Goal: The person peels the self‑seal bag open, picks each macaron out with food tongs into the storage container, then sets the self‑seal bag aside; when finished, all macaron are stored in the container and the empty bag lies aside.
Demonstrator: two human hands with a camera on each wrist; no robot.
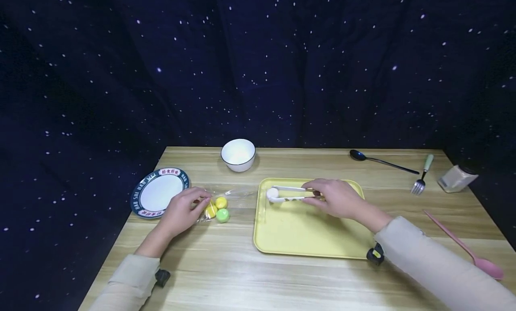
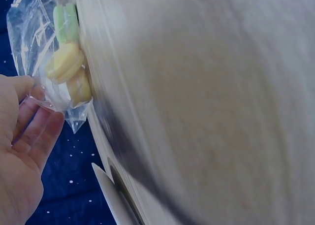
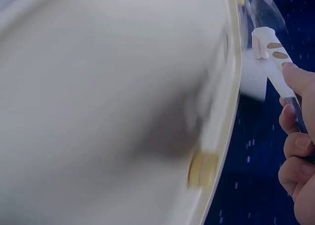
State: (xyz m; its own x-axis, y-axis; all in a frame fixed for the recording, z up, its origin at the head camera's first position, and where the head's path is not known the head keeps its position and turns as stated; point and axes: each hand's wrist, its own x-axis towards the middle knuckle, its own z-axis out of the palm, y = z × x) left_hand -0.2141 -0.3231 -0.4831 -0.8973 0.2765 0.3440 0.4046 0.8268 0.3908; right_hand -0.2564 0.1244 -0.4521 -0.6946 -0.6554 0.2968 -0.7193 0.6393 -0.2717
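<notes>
My left hand [image 1: 183,211] pinches the edge of a clear plastic bag [image 1: 242,193] lying on the table. Inside the bag are yellow macarons [image 2: 66,62] and a green macaron [image 1: 222,215]. In my right hand [image 1: 335,198] are tongs [image 1: 288,199] with white arms and darker handles. Their tips hold a white macaron [image 1: 272,193] above the left side of a yellow tray [image 1: 306,239]. The right wrist view shows a yellow macaron [image 3: 203,168] at the tray's edge; my right hand hides it in the head view.
A patterned-rim plate [image 1: 161,192] lies beside my left hand, with a white bowl [image 1: 238,155] behind the bag. Towards the right are a black spoon [image 1: 383,161], a fork [image 1: 422,174], a dark-lidded jar [image 1: 457,178] and a pink spoon [image 1: 463,246]. A dark starry curtain [image 1: 258,69] hangs behind.
</notes>
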